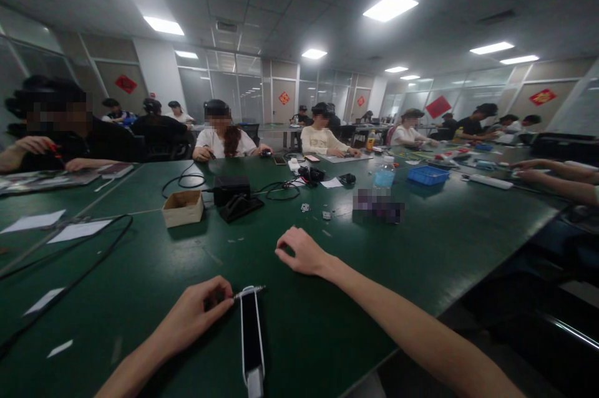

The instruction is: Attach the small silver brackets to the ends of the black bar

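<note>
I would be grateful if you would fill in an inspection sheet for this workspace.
Surface: green table, faintly marked in places.
Job's things: thin rod across the far end of a white-rimmed device, dark face up.
Clutter: open carton, blue tray, bottle, paper sheets, small pieces.
Hands: left hand appears to pinch the rod's near-left end; right hand is loosely curled over the table, any contents hidden.
Cables: black cable running down the left side; more loop near a black box.
Surroundings: seated people, lit ceiling lights, red signs.
</note>
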Motion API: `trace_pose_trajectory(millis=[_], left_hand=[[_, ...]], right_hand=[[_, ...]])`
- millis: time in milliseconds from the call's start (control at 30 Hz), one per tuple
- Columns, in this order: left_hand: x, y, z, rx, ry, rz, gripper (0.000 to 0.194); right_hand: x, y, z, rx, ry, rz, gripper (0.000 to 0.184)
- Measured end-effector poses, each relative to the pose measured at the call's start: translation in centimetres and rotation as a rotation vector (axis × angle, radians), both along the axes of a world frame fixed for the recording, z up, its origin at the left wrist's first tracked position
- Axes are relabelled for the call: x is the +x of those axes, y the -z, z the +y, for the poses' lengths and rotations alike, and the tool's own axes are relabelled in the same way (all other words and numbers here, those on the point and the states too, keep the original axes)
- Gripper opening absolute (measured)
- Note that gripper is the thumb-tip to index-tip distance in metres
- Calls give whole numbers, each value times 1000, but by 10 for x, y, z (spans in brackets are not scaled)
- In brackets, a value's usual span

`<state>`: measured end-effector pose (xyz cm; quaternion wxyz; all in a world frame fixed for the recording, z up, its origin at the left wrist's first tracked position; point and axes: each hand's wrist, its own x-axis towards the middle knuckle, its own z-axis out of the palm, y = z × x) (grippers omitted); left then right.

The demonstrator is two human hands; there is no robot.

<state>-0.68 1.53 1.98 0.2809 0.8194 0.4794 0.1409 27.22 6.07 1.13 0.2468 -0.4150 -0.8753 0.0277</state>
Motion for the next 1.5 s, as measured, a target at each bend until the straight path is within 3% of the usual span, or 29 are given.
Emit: trace_pose_trajectory(millis=[200,333,433,533,767,867,1000,1500], left_hand=[[1,0,0,-6,5,18,31],[1,1,1,-9,9,21,28],[0,2,1,-17,16,15,30],[-1,3,1,-22,16,7,31],[-2,1,1,-28,22,0,30],[0,-2,-1,-30,24,-9,30],[2,-5,-4,-21,17,-12,29],[2,-2,-4,-23,-19,-32,29]], right_hand=[[-23,-2,-21,-34,-319,-171,24],[-25,0,-25,-18,-380,-191,23],[-21,0,-18,-26,-344,-166,23],[1,3,3,-19,-102,-78,26],[115,16,52,121,1034,97,39],[152,23,54,65,1332,112,54],[171,30,53,-3,1459,123,63],[185,37,61,-73,1467,123,66]])
